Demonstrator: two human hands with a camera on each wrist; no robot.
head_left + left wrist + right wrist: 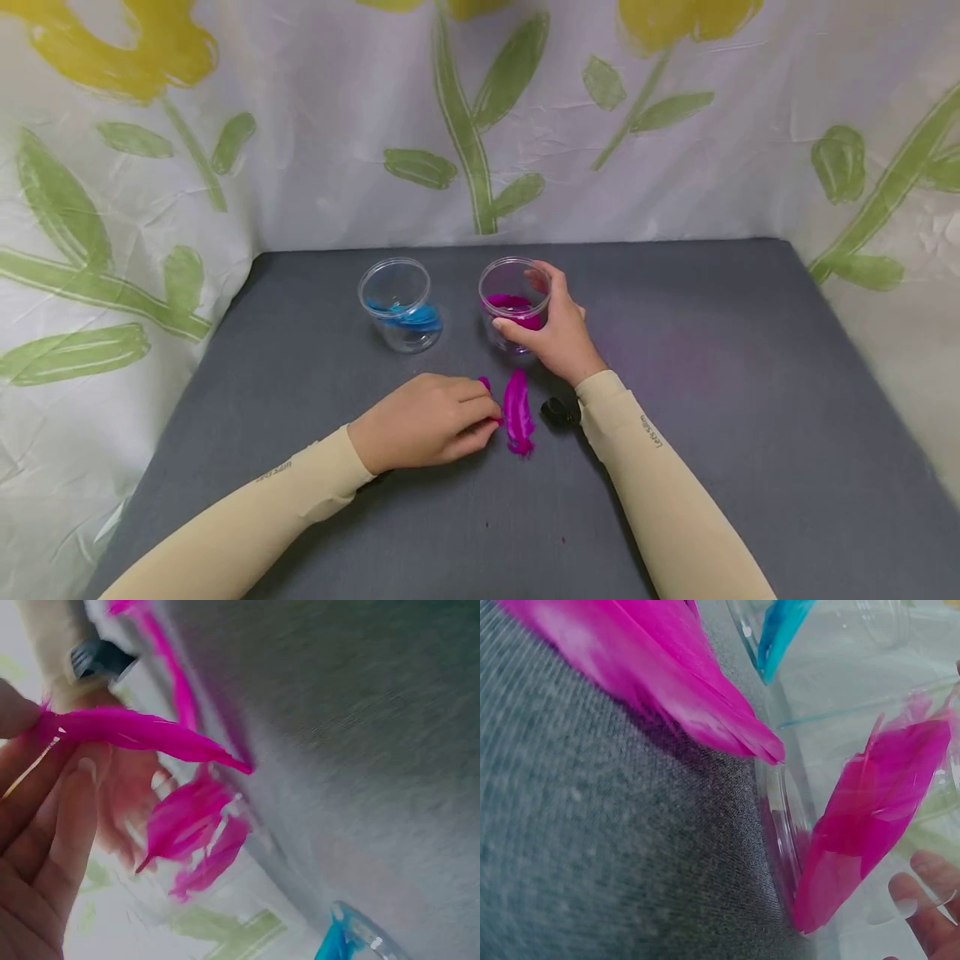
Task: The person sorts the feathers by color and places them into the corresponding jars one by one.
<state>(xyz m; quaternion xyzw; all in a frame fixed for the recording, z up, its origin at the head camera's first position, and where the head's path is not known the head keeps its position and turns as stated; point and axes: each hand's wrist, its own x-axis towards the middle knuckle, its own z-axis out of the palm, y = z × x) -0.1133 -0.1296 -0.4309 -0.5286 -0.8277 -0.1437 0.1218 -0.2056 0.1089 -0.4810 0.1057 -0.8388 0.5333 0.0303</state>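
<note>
My left hand [431, 419] is low over the table and pinches a magenta feather [142, 733] by one end. My fingers mostly hide that feather in the head view. A second magenta feather [519, 412] lies flat on the table just right of those fingertips. With thumb and fingers around its side, my right hand [564, 333] grips a clear plastic cup [493, 335] standing upright. Magenta feathers [870, 825] rest inside that cup. To its left stands another clear cup [405, 343], holding blue feathers [418, 318].
The dark grey table [712, 400] extends to both sides of the arms. Behind it hangs a white curtain [315, 167] painted with yellow flowers and green leaves. A black wrist camera [558, 413] sits under the right wrist, close to the loose feather.
</note>
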